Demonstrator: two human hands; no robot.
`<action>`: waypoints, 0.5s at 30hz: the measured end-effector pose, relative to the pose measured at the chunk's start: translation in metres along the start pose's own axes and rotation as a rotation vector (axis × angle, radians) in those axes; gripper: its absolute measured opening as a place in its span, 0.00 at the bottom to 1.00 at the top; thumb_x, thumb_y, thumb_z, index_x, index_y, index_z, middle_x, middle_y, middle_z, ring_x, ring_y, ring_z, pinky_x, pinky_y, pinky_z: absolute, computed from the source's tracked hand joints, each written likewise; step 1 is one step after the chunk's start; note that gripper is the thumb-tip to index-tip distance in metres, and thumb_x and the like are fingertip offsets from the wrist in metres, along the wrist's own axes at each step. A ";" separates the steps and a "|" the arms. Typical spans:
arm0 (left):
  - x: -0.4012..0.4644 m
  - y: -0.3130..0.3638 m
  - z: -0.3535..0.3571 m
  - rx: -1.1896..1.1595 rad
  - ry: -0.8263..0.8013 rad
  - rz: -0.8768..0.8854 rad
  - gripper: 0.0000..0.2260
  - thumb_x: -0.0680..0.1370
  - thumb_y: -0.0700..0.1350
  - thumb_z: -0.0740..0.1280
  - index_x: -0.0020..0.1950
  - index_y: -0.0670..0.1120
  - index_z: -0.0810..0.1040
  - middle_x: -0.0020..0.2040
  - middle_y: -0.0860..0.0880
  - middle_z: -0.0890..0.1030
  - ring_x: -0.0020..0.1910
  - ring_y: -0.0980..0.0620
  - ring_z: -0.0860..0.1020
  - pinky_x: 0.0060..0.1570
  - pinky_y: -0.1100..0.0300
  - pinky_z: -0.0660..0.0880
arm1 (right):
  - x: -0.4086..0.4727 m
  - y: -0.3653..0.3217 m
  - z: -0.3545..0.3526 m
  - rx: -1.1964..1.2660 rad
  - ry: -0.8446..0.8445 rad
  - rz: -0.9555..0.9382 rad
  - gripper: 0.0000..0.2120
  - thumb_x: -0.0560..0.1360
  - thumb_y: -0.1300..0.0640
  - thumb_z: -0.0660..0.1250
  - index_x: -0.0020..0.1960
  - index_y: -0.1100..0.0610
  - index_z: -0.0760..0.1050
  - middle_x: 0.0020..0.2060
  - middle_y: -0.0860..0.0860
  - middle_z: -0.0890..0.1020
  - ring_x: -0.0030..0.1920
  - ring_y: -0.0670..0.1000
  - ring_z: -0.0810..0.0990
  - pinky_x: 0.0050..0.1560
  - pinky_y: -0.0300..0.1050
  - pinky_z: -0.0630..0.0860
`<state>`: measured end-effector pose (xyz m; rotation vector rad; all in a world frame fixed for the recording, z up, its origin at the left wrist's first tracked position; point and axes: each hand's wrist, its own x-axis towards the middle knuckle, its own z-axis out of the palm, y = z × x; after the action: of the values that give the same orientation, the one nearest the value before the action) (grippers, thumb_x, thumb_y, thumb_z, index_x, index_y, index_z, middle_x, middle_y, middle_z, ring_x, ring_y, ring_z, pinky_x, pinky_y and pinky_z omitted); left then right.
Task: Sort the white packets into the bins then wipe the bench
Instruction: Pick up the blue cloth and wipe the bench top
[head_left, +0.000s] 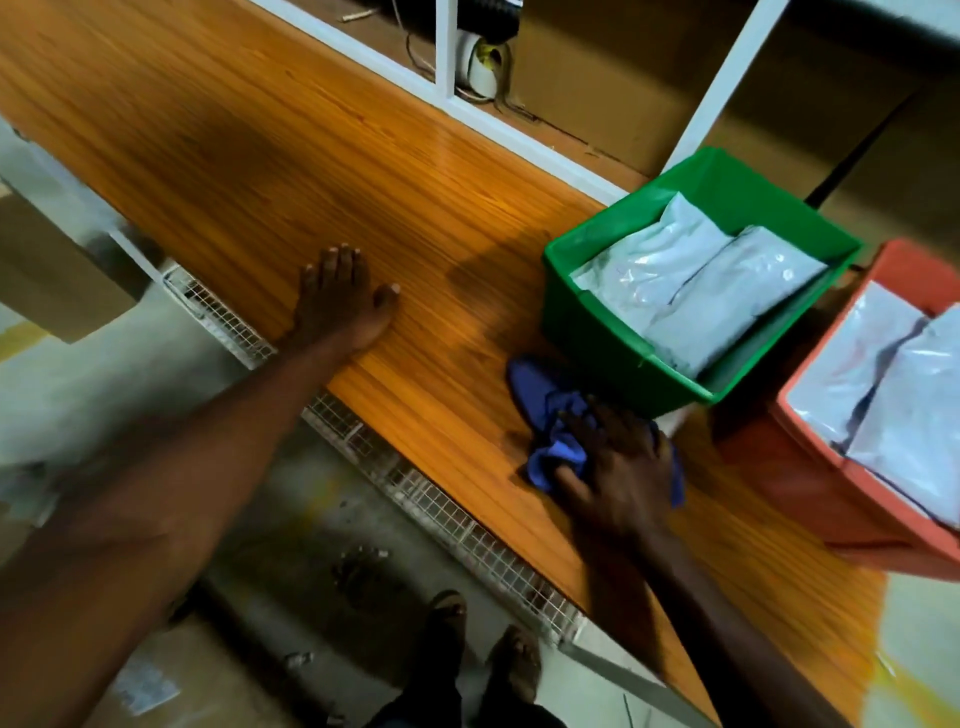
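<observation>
Right hand (618, 467) gripping blue cloth (545, 415), lower right; left hand (340, 301) flat, centre tabletop (234, 156). Best pressing evenly, sweeping along grain.

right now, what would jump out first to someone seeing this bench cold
The green bin and the orange bin at the right end of the wooden bench, each holding white packets. Next, the right hand grips a crumpled blue cloth just in front of the green bin, while the left hand rests flat on the bare wood.
</observation>
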<state>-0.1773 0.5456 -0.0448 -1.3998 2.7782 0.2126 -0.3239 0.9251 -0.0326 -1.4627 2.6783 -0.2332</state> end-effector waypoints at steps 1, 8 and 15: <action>-0.012 0.012 0.000 -0.004 0.000 0.023 0.39 0.78 0.68 0.42 0.80 0.43 0.48 0.81 0.41 0.50 0.80 0.42 0.48 0.76 0.41 0.46 | 0.002 -0.006 0.001 -0.001 0.007 0.021 0.32 0.69 0.31 0.58 0.69 0.43 0.74 0.72 0.53 0.73 0.70 0.60 0.70 0.67 0.67 0.63; -0.111 0.114 0.016 -0.080 0.010 0.107 0.39 0.76 0.65 0.45 0.78 0.39 0.56 0.79 0.39 0.57 0.79 0.42 0.53 0.75 0.40 0.48 | -0.042 -0.059 0.015 0.034 0.018 -0.249 0.30 0.68 0.33 0.62 0.68 0.41 0.74 0.72 0.52 0.74 0.70 0.60 0.71 0.68 0.66 0.60; -0.140 0.138 0.031 -0.030 0.010 0.094 0.37 0.80 0.64 0.46 0.80 0.39 0.51 0.80 0.40 0.53 0.80 0.43 0.50 0.76 0.40 0.46 | -0.101 0.037 -0.002 0.059 0.045 -0.197 0.30 0.69 0.34 0.62 0.69 0.41 0.74 0.72 0.52 0.74 0.71 0.60 0.71 0.67 0.69 0.63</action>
<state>-0.2057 0.7424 -0.0484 -1.2801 2.8638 0.2503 -0.2999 1.0297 -0.0366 -1.7235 2.5357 -0.3583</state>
